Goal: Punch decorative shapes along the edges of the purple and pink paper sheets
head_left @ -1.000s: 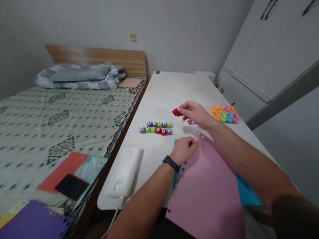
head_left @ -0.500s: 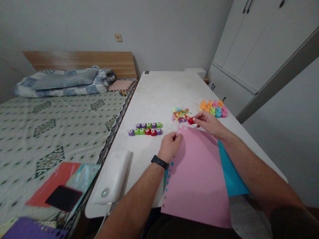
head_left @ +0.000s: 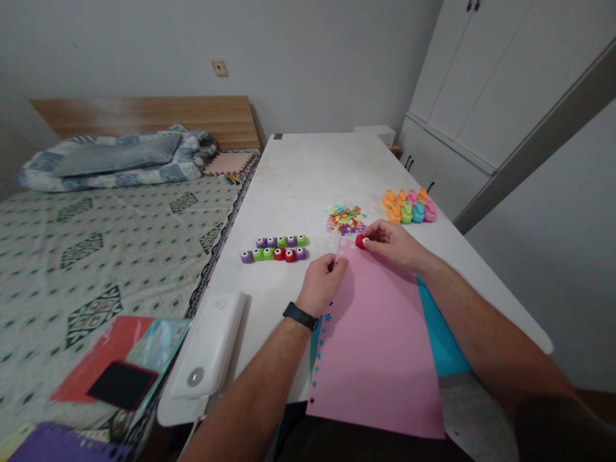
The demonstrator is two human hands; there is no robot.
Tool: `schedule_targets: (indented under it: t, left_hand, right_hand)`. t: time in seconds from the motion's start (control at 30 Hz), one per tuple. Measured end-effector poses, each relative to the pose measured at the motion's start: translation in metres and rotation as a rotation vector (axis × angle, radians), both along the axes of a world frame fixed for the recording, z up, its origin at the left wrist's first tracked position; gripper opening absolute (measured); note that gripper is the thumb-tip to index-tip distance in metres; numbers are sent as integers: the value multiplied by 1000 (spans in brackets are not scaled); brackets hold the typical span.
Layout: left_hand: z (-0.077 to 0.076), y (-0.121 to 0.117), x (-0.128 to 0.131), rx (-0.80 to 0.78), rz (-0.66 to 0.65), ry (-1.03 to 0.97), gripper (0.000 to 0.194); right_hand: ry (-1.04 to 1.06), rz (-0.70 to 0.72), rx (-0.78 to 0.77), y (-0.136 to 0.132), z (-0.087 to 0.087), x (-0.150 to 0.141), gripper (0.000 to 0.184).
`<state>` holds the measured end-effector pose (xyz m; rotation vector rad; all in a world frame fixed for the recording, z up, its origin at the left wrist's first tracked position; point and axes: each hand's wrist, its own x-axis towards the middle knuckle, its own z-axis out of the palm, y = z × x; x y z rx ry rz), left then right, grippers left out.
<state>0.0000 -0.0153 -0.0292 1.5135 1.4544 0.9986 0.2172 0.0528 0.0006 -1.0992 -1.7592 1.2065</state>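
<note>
A pink sheet of paper (head_left: 380,346) lies at the table's near edge, with small shaped holes punched along its left side and top left corner. My left hand (head_left: 323,280) pinches the sheet's upper left edge. In my right hand (head_left: 397,242) is a small red craft punch (head_left: 360,242), held at the sheet's top edge just right of the corner holes. Whether the paper sits inside its slot I cannot tell. Beneath the pink sheet shows a blue sheet (head_left: 440,333). Just beyond the punch lies a pile of colourful paper cutouts (head_left: 345,219).
Two rows of purple, green and red punches (head_left: 274,250) stand left of my left hand. Orange, pink, green and blue punches (head_left: 409,206) cluster at the right. A white device (head_left: 209,343) with a cable lies front left. The bed (head_left: 120,256) adjoins the table's left side.
My right hand has brought the red punch slightly left and down to the top edge of the pink sheet. The left hand keeps its hold. The whole view has shifted a little.
</note>
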Motion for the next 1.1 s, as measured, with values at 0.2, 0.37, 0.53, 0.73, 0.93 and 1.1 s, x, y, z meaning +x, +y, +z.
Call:
schedule_targets:
  t: [0.2,0.37,0.53,0.73,0.93,1.1]
  left_hand:
    - [0,-2,1,31,-6,16,39]
    - [4,-4,2,43,-41,15,36]
    - [7,-5,3,36,-28,10,36]
    - [5,-5,3,52,-38,41,36]
    - [6,-6,3,57,-48,45,36]
    - [9,-7,3,48,-47,51,36]
  right_hand:
    - [-2,72,-86,-1,5,4,46]
    - [-11,115,-168,-1,10,7,46]
    - [32,189,-213,-3,14,9,44]
    - [41,213,-234,-2,13,10,45]
    - [30,199,-266,-3,14,9,45]
    - [43,204,-253,-4,14,7,45]
